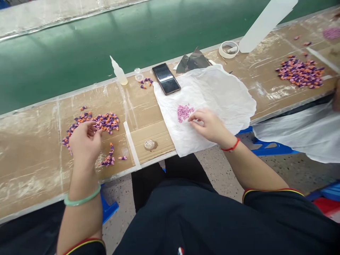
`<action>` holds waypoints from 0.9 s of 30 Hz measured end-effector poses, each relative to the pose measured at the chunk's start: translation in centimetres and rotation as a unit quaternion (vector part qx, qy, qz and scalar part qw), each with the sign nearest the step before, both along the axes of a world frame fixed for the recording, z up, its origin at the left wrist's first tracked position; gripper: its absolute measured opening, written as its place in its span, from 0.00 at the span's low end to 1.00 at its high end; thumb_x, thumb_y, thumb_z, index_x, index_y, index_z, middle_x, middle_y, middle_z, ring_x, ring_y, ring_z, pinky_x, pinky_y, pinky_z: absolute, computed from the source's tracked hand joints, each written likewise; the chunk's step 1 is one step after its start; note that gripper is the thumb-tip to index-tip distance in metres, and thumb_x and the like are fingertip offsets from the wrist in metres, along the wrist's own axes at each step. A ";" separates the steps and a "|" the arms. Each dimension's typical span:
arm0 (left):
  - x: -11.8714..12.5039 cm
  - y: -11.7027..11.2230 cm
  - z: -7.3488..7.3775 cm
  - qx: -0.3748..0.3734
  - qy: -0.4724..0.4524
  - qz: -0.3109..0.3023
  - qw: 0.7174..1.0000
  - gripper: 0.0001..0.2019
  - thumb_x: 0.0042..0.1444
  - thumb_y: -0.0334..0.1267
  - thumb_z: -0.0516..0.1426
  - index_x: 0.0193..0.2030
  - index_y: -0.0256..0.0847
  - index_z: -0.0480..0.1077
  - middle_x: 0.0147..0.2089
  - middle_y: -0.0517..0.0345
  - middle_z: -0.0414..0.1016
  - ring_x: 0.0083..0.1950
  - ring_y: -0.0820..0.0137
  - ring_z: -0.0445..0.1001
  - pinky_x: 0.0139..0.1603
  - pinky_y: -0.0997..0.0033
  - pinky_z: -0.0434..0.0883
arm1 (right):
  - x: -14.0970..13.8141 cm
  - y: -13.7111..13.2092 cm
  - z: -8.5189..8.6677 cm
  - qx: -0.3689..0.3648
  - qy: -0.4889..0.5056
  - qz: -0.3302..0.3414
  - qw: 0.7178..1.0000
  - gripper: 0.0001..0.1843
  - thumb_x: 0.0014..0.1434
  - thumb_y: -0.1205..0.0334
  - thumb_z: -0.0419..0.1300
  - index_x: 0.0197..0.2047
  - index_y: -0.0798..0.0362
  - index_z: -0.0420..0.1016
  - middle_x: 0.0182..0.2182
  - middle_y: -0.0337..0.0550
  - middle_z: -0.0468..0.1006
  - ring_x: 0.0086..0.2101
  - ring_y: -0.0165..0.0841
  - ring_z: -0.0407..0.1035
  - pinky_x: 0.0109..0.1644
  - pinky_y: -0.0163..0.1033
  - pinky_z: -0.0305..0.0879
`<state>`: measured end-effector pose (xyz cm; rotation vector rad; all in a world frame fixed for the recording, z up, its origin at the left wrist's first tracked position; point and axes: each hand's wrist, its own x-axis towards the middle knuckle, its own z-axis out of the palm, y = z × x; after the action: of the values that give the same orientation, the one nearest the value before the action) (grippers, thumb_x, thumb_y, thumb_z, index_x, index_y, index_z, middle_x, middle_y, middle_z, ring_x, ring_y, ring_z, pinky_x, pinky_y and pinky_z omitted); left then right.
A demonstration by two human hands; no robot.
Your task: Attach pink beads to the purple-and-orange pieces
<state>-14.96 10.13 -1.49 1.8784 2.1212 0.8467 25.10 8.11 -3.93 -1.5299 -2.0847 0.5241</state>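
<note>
My left hand hovers over a scatter of small purple and orange pieces on the cardboard-covered bench, fingers curled in a pinch at the pile's edge; what they hold is too small to name. My right hand rests on a crumpled white sheet, fingertips pinched together right beside a small heap of pink beads. Whether a bead is between those fingers I cannot make out. A smaller cluster of assembled purple pieces lies near the front edge, below my left hand.
A phone, a small squeeze bottle and a clear cap sit at the back edge by the green conveyor belt. A clear dish, a tape roll and another purple-orange pile lie further right.
</note>
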 end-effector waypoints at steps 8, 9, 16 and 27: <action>4.0 -5.4 1.2 0.028 -0.256 -0.091 0.962 0.04 0.50 0.35 0.65 0.33 0.41 0.75 0.35 0.58 0.76 0.37 0.68 0.75 0.34 0.70 0.72 | -1.4 1.2 -2.6 0.066 -0.059 0.013 0.996 0.05 0.57 0.69 0.58 0.33 0.51 0.74 0.34 0.48 0.79 0.38 0.43 0.66 0.47 0.50 0.64; 4.4 -6.0 1.2 0.021 -0.265 -0.107 0.958 0.04 0.50 0.35 0.65 0.32 0.41 0.75 0.35 0.58 0.75 0.35 0.69 0.74 0.32 0.71 0.72 | -1.4 1.3 -2.7 0.070 -0.057 0.017 0.996 0.05 0.57 0.69 0.58 0.32 0.51 0.74 0.34 0.48 0.79 0.38 0.43 0.66 0.47 0.50 0.64; 5.8 -8.2 0.8 -0.075 -0.354 -0.118 0.925 0.04 0.55 0.35 0.63 0.35 0.42 0.72 0.32 0.61 0.75 0.31 0.73 0.74 0.32 0.76 0.71 | -0.6 1.1 -2.4 0.072 -0.063 0.023 0.995 0.07 0.57 0.72 0.56 0.30 0.50 0.71 0.32 0.46 0.79 0.35 0.41 0.66 0.46 0.50 0.63; 7.5 -9.6 0.1 -0.129 -0.421 -0.188 0.878 0.03 0.58 0.34 0.62 0.34 0.40 0.73 0.32 0.59 0.76 0.29 0.76 0.73 0.30 0.79 0.71 | -0.8 0.7 -2.5 0.072 -0.065 0.044 0.994 0.07 0.57 0.71 0.57 0.30 0.51 0.72 0.31 0.47 0.77 0.36 0.41 0.65 0.47 0.49 0.64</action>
<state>-7.46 0.52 -1.40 1.3394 1.2153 0.9777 24.26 8.82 -6.43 -1.4296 -2.2443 0.3049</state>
